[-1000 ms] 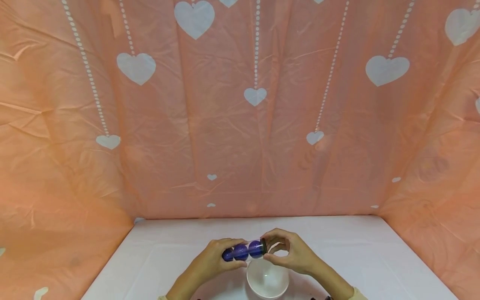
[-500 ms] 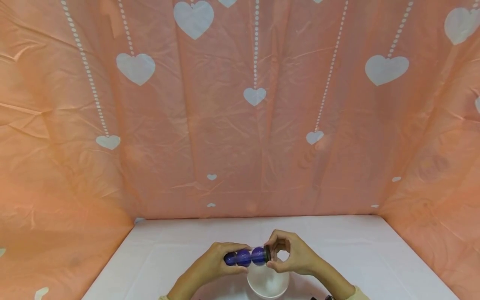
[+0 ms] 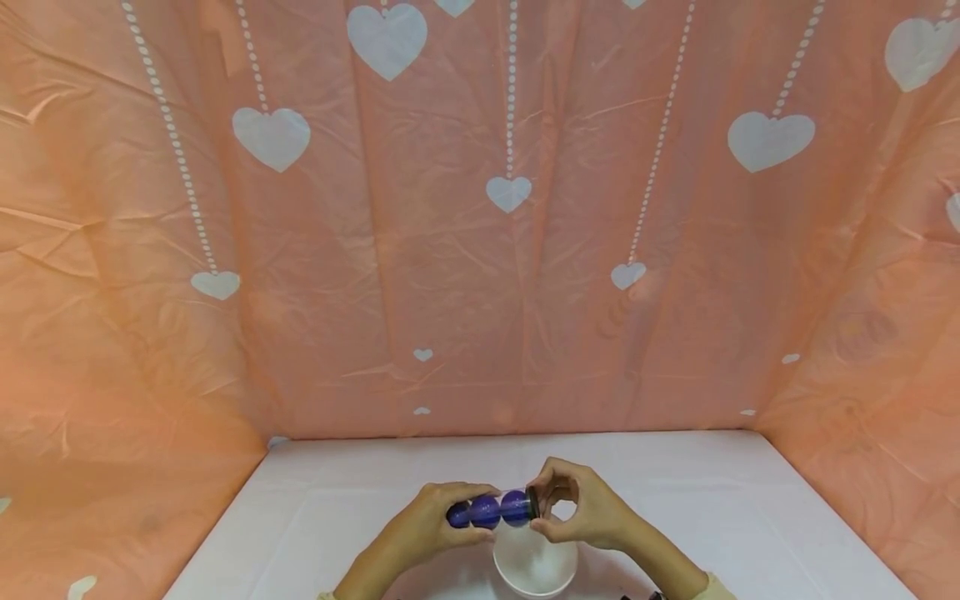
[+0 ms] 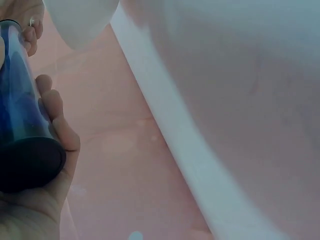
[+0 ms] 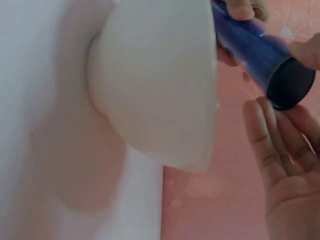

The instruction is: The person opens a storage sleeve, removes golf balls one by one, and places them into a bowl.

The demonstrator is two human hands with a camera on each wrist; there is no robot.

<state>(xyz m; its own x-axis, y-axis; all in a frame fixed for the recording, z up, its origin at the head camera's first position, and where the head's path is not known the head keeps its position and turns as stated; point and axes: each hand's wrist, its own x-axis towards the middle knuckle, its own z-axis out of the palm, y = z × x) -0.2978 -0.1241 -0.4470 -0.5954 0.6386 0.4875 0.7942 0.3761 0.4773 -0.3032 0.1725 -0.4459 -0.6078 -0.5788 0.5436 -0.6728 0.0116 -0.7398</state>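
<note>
A clear plastic tube [image 5: 256, 52], lying almost level, is held up off the tabletop between two hands. Three round purple-blue balls [image 3: 515, 508] sit in a row inside, the leftmost partly covered by the fingers. The left hand [image 3: 438, 518] has its grip wrapped round the tube's body, the black round base [image 4: 32, 162] set against the palm, probably so the tube stays steady. The right hand [image 3: 583, 507] has its grip closed to a pinch on the dark round cap [image 3: 533, 502] at the other end, thumb and fingertips at its edge, a hold that suits fine control of that end.

Just beneath the capped end, a white smooth bowl [image 5: 155, 85] rests upright on its foot; the tube hides part of its far rim. Bowl and work share the near middle of the white tabletop [image 3: 352, 475], seemingly for easy reach. Beyond hangs a creased orange-pink sheet [image 3: 450, 275] printed with white hearts [image 3: 272, 137].
</note>
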